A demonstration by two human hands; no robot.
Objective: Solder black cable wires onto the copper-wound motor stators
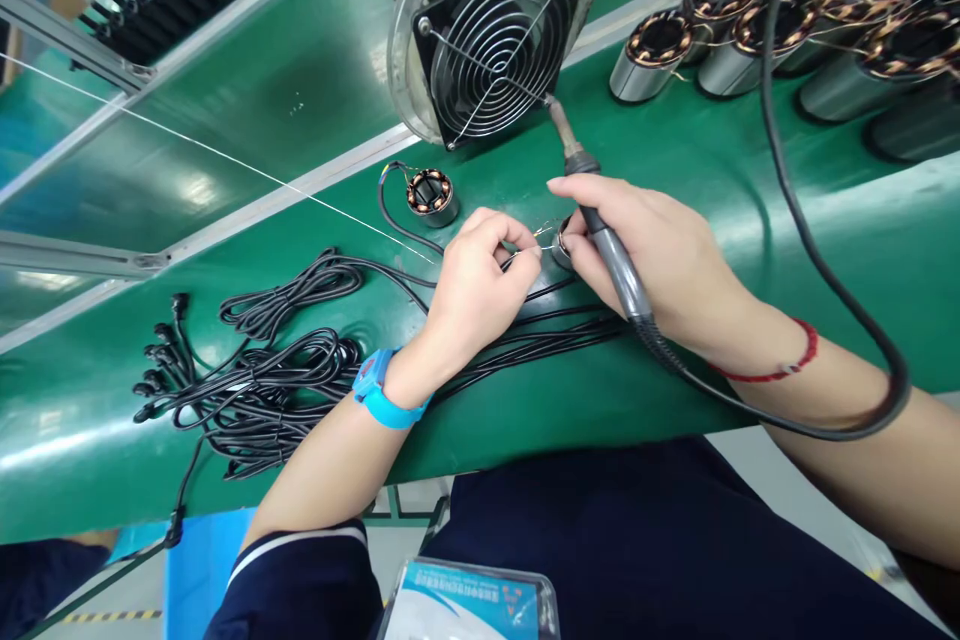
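My right hand (652, 255) grips a soldering iron (611, 255) like a pen, its metal tip pointing up toward the fan. Its fingertips also rest on a small stator (561, 245) that is mostly hidden under the hand. My left hand (476, 285), with a blue wrist strap (382, 390), pinches a thin wire (536, 248) that leads to that stator. Both hands meet over the green bench (825, 220). A second stator (431, 195) with copper windings stands just behind my left hand, a black cable attached to it.
A square fan with a wire guard (499, 35) stands right behind the hands. Several wound stators (750, 35) crowd the back right. Coiled black cables (262, 380) lie at the left. A taut thin solder wire (225, 155) crosses from the left. The iron's cord (840, 290) loops right.
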